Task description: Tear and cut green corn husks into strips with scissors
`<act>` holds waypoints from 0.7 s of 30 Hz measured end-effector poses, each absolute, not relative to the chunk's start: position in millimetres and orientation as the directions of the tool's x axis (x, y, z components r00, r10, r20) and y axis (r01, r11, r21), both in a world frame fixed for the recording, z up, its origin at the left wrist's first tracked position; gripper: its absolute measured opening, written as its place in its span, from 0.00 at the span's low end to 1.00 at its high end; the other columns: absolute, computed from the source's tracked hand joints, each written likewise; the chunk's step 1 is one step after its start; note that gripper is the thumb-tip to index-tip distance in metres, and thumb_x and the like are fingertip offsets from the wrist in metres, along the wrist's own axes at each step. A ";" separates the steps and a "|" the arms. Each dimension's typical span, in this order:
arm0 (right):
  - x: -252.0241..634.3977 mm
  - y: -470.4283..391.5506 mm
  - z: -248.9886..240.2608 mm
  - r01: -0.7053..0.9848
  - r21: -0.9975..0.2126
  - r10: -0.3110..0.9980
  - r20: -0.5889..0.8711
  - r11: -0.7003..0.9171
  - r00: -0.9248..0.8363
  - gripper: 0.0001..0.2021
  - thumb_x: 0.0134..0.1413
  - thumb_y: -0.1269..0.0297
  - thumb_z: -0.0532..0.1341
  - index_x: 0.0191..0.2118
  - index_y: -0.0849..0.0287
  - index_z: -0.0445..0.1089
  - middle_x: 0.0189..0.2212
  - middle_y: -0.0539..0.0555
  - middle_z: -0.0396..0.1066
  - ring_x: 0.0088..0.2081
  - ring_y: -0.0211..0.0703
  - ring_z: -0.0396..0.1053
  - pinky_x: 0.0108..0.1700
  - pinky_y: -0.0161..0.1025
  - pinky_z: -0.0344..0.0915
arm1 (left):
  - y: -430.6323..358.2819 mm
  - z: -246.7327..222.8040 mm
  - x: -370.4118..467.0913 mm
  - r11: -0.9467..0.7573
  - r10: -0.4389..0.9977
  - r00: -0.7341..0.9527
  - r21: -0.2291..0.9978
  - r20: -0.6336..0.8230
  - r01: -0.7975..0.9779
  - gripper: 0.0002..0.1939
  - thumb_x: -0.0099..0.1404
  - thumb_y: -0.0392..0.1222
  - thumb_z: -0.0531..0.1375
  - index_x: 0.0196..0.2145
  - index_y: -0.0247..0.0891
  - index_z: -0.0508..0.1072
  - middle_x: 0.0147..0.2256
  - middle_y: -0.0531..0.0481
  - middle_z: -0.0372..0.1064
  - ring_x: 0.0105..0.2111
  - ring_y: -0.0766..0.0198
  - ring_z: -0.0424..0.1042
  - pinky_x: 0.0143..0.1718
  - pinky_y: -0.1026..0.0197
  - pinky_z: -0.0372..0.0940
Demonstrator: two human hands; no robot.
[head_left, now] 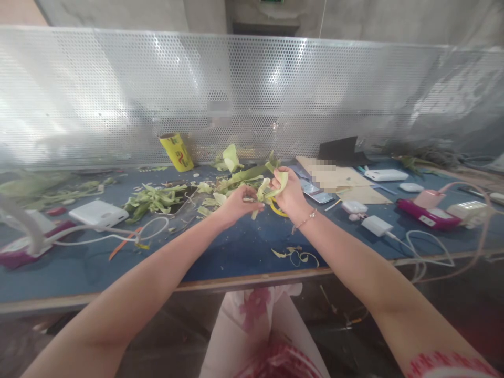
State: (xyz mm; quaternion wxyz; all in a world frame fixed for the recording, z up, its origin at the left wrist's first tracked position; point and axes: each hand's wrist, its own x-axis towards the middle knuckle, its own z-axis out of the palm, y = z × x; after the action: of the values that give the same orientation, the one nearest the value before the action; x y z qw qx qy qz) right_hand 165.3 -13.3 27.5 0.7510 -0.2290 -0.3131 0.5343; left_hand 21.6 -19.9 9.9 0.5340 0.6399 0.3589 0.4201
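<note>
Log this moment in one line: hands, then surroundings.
Left hand: beside pale green leafy strip, contact unclear | Right hand: holding strip | Surroundings: tilted yellow cylindrical tube, blue flat tabletop

- Perforated screen [268, 79]: metal, shiny where light strikes.
- Wall [197, 16]: rough, matt concrete.
- Tabletop edge [255, 279]: wood.
- Flat envelope [364, 195]: matt paper.
- Power bank [388, 175]: smooth plastic.
- Yellow tube [179, 153]: perhaps glossy card, though blurred.
- Leaf strip [282, 184]: smooth.

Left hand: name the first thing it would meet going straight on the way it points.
Most likely the pale green leaf at the right hand, just ahead of the left hand; depth is unclear, so they may already touch.
</note>
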 end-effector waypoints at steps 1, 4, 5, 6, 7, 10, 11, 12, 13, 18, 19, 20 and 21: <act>166.3 -12.6 28.1 -0.660 -0.678 0.946 0.219 0.323 0.238 0.12 0.42 0.79 0.58 0.28 0.55 0.55 0.14 0.38 0.55 0.13 0.26 0.52 0.18 0.27 0.51 | -19.5 9.5 21.2 -0.178 0.910 0.388 0.983 0.147 0.047 0.19 0.46 0.35 0.68 0.33 0.34 0.62 0.28 0.52 0.68 0.26 0.65 0.73 0.27 0.63 0.64; 167.3 -10.2 28.3 -0.654 -0.688 0.948 0.198 0.315 0.248 0.11 0.46 0.78 0.57 0.28 0.55 0.54 0.13 0.38 0.54 0.14 0.28 0.55 0.20 0.28 0.54 | -18.8 9.2 19.8 -0.202 0.901 0.420 0.964 0.113 0.173 0.14 0.48 0.40 0.67 0.28 0.34 0.64 0.23 0.51 0.69 0.22 0.68 0.69 0.22 0.67 0.59; 167.0 -9.5 28.1 -0.651 -0.692 0.949 0.190 0.312 0.253 0.11 0.47 0.77 0.57 0.28 0.55 0.54 0.13 0.38 0.54 0.14 0.29 0.56 0.20 0.28 0.55 | -18.7 9.2 19.5 -0.206 0.897 0.430 0.957 0.102 0.203 0.14 0.49 0.41 0.67 0.27 0.33 0.65 0.22 0.50 0.69 0.20 0.70 0.67 0.21 0.67 0.57; 166.7 -8.9 27.8 -0.647 -0.697 0.948 0.182 0.311 0.260 0.11 0.47 0.77 0.57 0.29 0.54 0.54 0.13 0.39 0.55 0.15 0.29 0.57 0.21 0.29 0.56 | -18.5 9.0 19.2 -0.204 0.895 0.437 0.954 0.090 0.221 0.13 0.49 0.42 0.66 0.27 0.33 0.66 0.21 0.50 0.70 0.19 0.72 0.65 0.21 0.68 0.56; 166.3 -8.6 27.5 -0.643 -0.699 0.947 0.177 0.313 0.268 0.11 0.48 0.77 0.57 0.29 0.54 0.54 0.13 0.39 0.56 0.15 0.29 0.57 0.21 0.29 0.57 | -18.3 8.7 19.0 -0.197 0.894 0.440 0.954 0.080 0.228 0.13 0.49 0.42 0.66 0.27 0.33 0.67 0.21 0.50 0.70 0.18 0.72 0.64 0.20 0.68 0.55; 165.6 -8.9 27.6 -0.639 -0.702 0.945 0.171 0.315 0.278 0.11 0.49 0.76 0.57 0.29 0.54 0.55 0.14 0.39 0.56 0.15 0.29 0.57 0.22 0.29 0.59 | -16.7 6.9 18.4 -0.182 0.889 0.452 0.958 0.065 0.221 0.14 0.48 0.42 0.67 0.27 0.33 0.67 0.21 0.50 0.70 0.19 0.72 0.64 0.21 0.68 0.54; 165.6 -9.4 27.8 -0.638 -0.704 0.946 0.169 0.313 0.278 0.11 0.49 0.76 0.58 0.29 0.54 0.55 0.14 0.39 0.56 0.15 0.29 0.57 0.22 0.29 0.59 | -16.1 6.3 18.1 -0.189 0.883 0.465 0.957 0.068 0.218 0.14 0.48 0.42 0.67 0.28 0.33 0.68 0.21 0.51 0.70 0.20 0.71 0.65 0.21 0.68 0.55; 165.9 -9.8 28.1 -0.636 -0.706 0.946 0.164 0.310 0.279 0.10 0.49 0.76 0.58 0.29 0.54 0.55 0.14 0.38 0.56 0.15 0.29 0.57 0.21 0.29 0.59 | -15.6 6.0 17.8 -0.200 0.874 0.479 0.956 0.075 0.215 0.14 0.47 0.42 0.68 0.28 0.33 0.68 0.21 0.51 0.70 0.20 0.71 0.66 0.22 0.68 0.56; 166.2 -10.2 28.4 -0.635 -0.709 0.947 0.158 0.307 0.281 0.10 0.49 0.75 0.58 0.29 0.54 0.55 0.14 0.38 0.56 0.15 0.29 0.57 0.21 0.28 0.59 | -15.4 6.2 17.5 -0.212 0.868 0.490 0.953 0.083 0.214 0.14 0.47 0.42 0.68 0.27 0.33 0.68 0.21 0.51 0.70 0.21 0.71 0.66 0.23 0.67 0.57; 168.8 -9.0 27.6 -0.633 -0.708 0.944 0.156 0.313 0.291 0.11 0.49 0.76 0.58 0.28 0.55 0.55 0.12 0.38 0.54 0.14 0.28 0.55 0.19 0.28 0.55 | -19.7 13.7 17.5 -0.215 0.878 0.472 0.947 0.080 0.239 0.12 0.46 0.38 0.68 0.27 0.33 0.69 0.19 0.53 0.68 0.20 0.72 0.65 0.22 0.67 0.57; 169.2 -8.3 27.2 -0.633 -0.706 0.942 0.162 0.318 0.293 0.11 0.49 0.76 0.58 0.28 0.55 0.55 0.12 0.38 0.54 0.14 0.28 0.55 0.19 0.28 0.55 | -21.0 15.7 17.6 -0.209 0.884 0.462 0.945 0.073 0.250 0.11 0.46 0.37 0.68 0.27 0.33 0.69 0.19 0.53 0.68 0.20 0.72 0.65 0.21 0.68 0.56; 169.7 -7.6 26.8 -0.632 -0.705 0.941 0.166 0.322 0.294 0.10 0.49 0.75 0.58 0.28 0.55 0.54 0.11 0.37 0.53 0.14 0.29 0.54 0.18 0.28 0.54 | -22.1 17.3 17.7 -0.205 0.889 0.453 0.944 0.069 0.259 0.11 0.47 0.37 0.67 0.27 0.33 0.70 0.19 0.53 0.68 0.19 0.72 0.65 0.21 0.68 0.56; 170.1 -7.1 26.5 -0.628 -0.707 0.940 0.171 0.325 0.295 0.10 0.49 0.75 0.58 0.28 0.55 0.54 0.11 0.37 0.53 0.13 0.29 0.54 0.18 0.28 0.54 | -22.7 18.5 17.8 -0.202 0.892 0.447 0.943 0.065 0.266 0.10 0.47 0.36 0.67 0.27 0.33 0.70 0.19 0.53 0.68 0.19 0.73 0.65 0.21 0.68 0.56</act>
State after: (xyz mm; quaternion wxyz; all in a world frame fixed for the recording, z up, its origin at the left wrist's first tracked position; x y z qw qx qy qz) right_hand 170.1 -7.1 26.5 0.7595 -0.2659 -0.2931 0.5163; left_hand 17.8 -22.7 18.5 0.4789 0.7030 0.4118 0.3269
